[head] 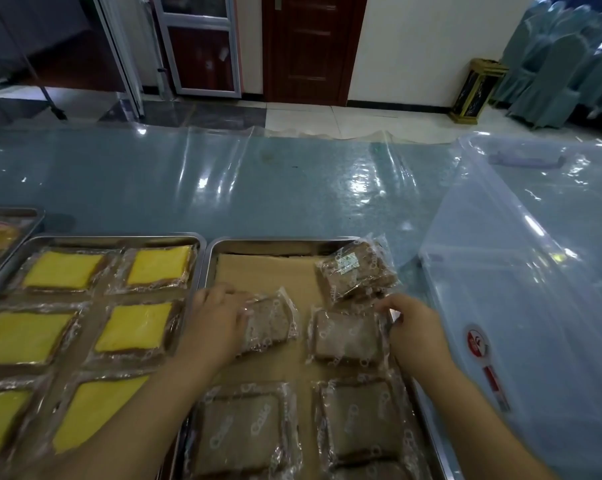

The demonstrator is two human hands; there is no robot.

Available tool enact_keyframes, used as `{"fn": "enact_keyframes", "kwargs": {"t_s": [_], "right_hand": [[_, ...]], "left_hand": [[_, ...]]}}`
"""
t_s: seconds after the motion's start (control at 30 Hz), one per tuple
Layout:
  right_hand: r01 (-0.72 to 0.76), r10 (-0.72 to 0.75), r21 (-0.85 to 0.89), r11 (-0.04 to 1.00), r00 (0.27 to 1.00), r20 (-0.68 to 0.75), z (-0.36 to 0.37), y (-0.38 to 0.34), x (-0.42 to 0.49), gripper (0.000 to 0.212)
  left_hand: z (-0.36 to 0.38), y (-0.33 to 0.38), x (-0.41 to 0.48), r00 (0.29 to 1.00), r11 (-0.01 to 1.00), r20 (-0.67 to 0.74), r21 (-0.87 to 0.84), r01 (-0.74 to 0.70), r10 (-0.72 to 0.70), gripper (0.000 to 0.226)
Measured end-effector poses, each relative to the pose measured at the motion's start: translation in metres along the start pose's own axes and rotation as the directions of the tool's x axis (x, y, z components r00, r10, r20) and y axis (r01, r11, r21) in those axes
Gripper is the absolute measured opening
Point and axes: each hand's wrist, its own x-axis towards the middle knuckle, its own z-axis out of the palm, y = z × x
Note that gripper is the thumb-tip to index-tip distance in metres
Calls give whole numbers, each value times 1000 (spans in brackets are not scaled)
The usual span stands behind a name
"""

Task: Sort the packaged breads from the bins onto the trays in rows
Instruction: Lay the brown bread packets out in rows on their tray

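Left hand [220, 320] grips a clear-wrapped brown bread packet [273, 323] just right of it; right hand [414, 329] pinches the wrapper edge of a neighbouring brown packet [344, 337].

Dim bluish light, glare on table film [362, 188], soft blur, wide-angle bending

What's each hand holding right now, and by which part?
The left hand holds a brown bread packet by its left end; the right hand pinches the neighbouring brown packet at its right wrapper edge.
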Motion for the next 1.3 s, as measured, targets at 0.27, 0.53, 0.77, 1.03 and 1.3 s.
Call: {"fn": "enact_keyframes", "kwargs": {"t_s": [0.27,0.53,0.77,1.03,1.3], "right_hand": [[332,-203,-253,909,881,427,47,1,-19,36],[380,-246,-272,884,873,421,47,27,-28,32],[364,-262,-230,903,889,376,38,26,-29,20],[57,-58,-131,990,998,-4,11,20,7,5],[-227,200,-236,945,971,-134,-1,14,58,28]], "left_hand": [[36,6,-24,947,981,313,150,-121,69,42],[26,-8,-46,937,981,300,21,-195,180,34],[18,-3,-52,943,975,273,64,-215,190,31],[21,34,-7,937,960,213,-21,-279,277,24],[58,101,72,900,931,242,-116,-345,364,34]]}}
